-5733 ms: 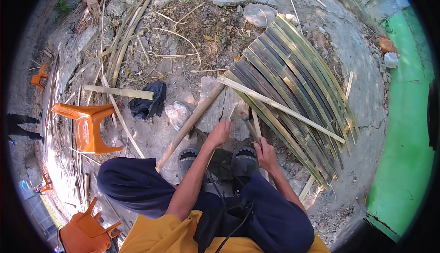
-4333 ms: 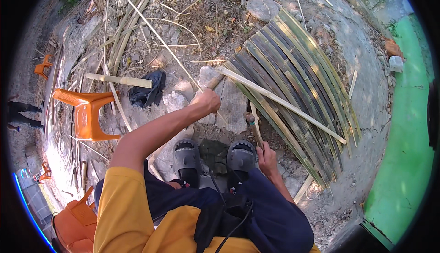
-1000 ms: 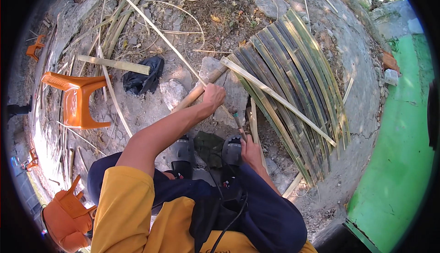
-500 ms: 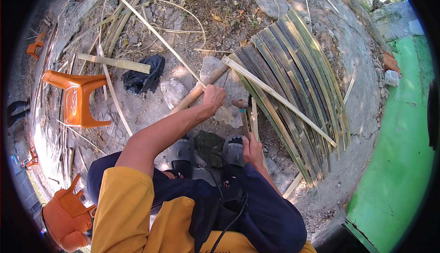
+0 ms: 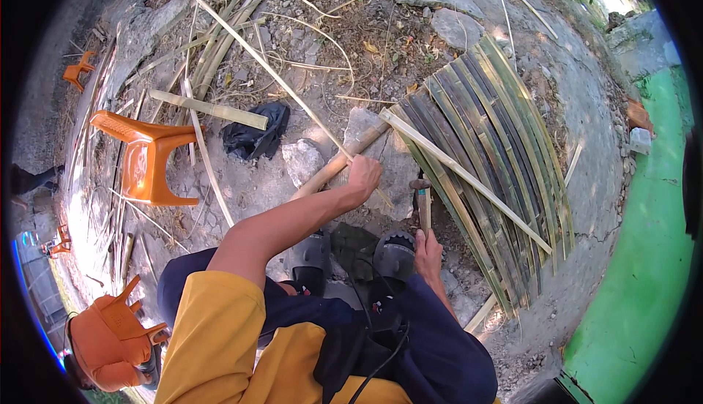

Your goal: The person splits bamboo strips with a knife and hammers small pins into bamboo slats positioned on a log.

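Observation:
My left hand [image 5: 365,175] is closed round the lower end of a long, pale bamboo strip [image 5: 274,75], which slants up to the far left. Beneath this hand lies a round bamboo pole [image 5: 318,177] on the ground. My right hand [image 5: 428,254], low beside my right shoe, grips a hammer [image 5: 424,210] by its wooden handle. The hammer stands head up, with a teal patch just under the dark head. Just to its right is a panel of bamboo slats [image 5: 476,155], crossed by a pale flat strip [image 5: 469,177].
An orange plastic chair [image 5: 139,159] stands at the left. Near it are a black plastic bag [image 5: 256,132] and a short bamboo piece [image 5: 209,109]. Stones [image 5: 302,161] and loose strips lie about. A person in orange [image 5: 110,342] is at lower left. Green flooring [image 5: 630,257] runs along the right.
The whole view has shifted, so the scene sits farther right and lower. The hammer has turned more upright and moved slightly toward the slat panel. My left hand still holds the strip.

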`<state>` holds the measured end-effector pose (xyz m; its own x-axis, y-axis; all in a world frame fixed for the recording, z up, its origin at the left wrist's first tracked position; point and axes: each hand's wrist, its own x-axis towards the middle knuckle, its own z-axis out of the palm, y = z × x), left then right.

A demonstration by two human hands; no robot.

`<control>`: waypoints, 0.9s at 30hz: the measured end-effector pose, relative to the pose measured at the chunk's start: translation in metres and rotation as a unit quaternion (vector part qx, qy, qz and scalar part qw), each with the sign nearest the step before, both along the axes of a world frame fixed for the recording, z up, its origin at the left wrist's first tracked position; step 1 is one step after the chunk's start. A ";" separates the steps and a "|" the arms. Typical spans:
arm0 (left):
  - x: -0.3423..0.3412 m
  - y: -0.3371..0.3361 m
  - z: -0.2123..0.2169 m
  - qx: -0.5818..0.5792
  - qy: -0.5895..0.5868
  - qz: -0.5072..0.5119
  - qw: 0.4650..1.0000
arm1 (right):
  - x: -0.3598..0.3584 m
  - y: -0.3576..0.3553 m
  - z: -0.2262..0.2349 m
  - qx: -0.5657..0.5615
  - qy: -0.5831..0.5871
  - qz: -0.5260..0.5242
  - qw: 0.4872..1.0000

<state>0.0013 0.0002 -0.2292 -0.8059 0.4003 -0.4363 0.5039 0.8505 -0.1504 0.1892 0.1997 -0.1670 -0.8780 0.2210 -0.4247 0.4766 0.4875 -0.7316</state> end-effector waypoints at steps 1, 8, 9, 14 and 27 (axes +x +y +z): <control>0.000 0.001 -0.002 0.002 -0.004 0.005 1.000 | 0.001 0.001 -0.001 -0.001 0.003 0.000 1.000; 0.023 0.019 0.012 -0.024 0.082 -0.036 0.996 | -0.002 0.006 0.005 0.029 0.005 0.020 0.999; 0.023 0.018 0.011 -0.024 0.084 -0.038 0.995 | -0.002 0.006 0.004 0.037 0.010 0.021 0.999; 0.026 0.024 0.045 -0.036 -0.021 0.044 0.998 | 0.001 0.006 -0.004 0.018 0.027 -0.011 0.999; 0.042 0.042 0.044 -0.052 -0.013 0.144 0.988 | 0.011 0.010 -0.012 0.027 0.101 -0.013 0.994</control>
<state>0.0434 0.0427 -0.1849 -0.8674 0.1089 -0.4856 0.2488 0.9400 -0.2336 0.2003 0.2094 -0.1794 -0.9375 0.2628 -0.2279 0.3363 0.5177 -0.7866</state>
